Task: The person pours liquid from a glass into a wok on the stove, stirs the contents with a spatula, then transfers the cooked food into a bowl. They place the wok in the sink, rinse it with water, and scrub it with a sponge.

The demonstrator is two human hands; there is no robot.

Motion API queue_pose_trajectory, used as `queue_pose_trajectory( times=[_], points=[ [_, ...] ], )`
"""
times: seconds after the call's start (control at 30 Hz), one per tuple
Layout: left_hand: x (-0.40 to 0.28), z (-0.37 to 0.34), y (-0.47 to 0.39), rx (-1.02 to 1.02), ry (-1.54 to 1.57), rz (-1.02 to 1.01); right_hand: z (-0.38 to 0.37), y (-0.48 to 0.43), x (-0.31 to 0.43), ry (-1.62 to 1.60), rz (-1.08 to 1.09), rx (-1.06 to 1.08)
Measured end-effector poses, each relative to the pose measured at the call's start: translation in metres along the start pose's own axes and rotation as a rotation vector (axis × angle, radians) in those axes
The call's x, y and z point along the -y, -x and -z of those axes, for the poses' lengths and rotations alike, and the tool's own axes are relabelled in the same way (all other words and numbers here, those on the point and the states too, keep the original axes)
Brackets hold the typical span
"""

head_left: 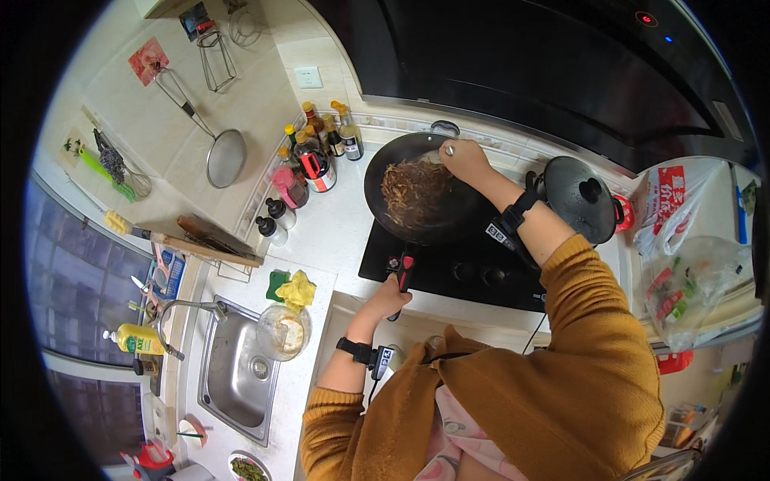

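A dark wok (466, 210) sits over the black cooktop (445, 273). Brown shredded food (415, 186) is heaped in its left half and looks moist. My left hand (386, 297) grips the wok's black-and-red handle (406, 272) at the front. Over the wok's far right side, my right hand (468, 160) is closed around a cooking utensil (450, 151). Only the end of its handle and a pale part near the food show; the rest is hidden by my fist.
A lidded pot (577, 201) stands right of the wok. Sauce bottles (319, 168) crowd the back left corner. Nearer me on the left are a yellow cloth (296, 291), a clear bowl (284, 333) and a steel sink (237, 385). The black range hood (529, 66) overhangs the back.
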State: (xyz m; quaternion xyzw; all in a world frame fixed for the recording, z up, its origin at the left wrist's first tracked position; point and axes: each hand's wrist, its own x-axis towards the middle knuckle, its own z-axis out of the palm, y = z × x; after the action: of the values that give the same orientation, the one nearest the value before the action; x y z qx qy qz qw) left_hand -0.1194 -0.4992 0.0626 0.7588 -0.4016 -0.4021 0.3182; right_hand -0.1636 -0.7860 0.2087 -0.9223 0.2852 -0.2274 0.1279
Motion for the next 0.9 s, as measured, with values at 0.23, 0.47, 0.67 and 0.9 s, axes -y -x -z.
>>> queue_pose_trajectory(
  times=[0.23, 0.47, 0.67, 0.9],
  points=[
    [-0.003, 0.002, 0.002, -0.027, -0.078, -0.007, 0.038, 0.051, 0.017, -0.003, 0.466, 0.316],
    [-0.003, 0.001, 0.001, -0.006, -0.043, 0.032, 0.019, 0.106, 0.026, 0.250, 0.642, 0.585],
    [0.003, -0.003, -0.001, -0.033, 0.021, 0.004, 0.021, 0.129, 0.008, 0.214, 0.724, 0.638],
    [0.004, 0.000, -0.003, 0.062, 0.090, 0.127, 0.035, 0.057, 0.021, 0.193, 0.416, 0.455]
  ],
)
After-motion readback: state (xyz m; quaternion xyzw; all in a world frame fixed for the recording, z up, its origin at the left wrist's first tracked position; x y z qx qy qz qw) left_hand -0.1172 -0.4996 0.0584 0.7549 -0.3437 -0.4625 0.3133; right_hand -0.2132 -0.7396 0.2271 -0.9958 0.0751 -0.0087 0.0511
